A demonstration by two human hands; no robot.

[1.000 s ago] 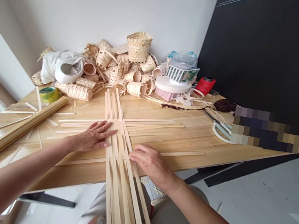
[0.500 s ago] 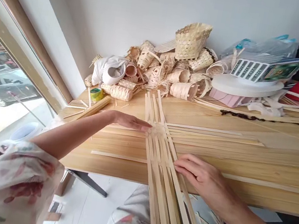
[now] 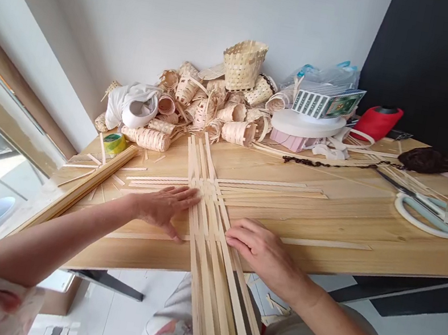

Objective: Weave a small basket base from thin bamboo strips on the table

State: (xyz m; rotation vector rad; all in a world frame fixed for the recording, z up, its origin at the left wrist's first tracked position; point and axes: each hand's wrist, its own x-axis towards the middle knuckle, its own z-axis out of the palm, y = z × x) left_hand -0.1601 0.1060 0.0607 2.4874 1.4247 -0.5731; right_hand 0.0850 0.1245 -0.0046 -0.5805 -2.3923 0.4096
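Long pale bamboo strips [image 3: 223, 294] run away from me over the table's front edge. Shorter crosswise strips [image 3: 272, 186] pass through them, forming a small woven patch [image 3: 208, 193]. Nearer to me, another crosswise bamboo strip [image 3: 327, 244] goes through the long ones. My left hand [image 3: 165, 207] is open, palm down, its fingertips on the left edge of the weave and its thumb by the near strip's left part. At the weave's right edge, my right hand [image 3: 261, 250] has its fingers closed on the near crosswise strip, which partly hides behind the hand.
Small woven baskets [image 3: 244, 67] are heaped along the wall beside a white cloth [image 3: 125, 104]. Yellow tape [image 3: 114, 143] and a strip bundle [image 3: 86, 184] lie left. A white turntable [image 3: 307, 123], red thread cone [image 3: 377, 124] and large scissors [image 3: 432, 216] are at right.
The view has swung right, bringing the scissors in. My left hand has come nearer along the weave and spread its fingers. My right hand stays at the near crosswise strip.
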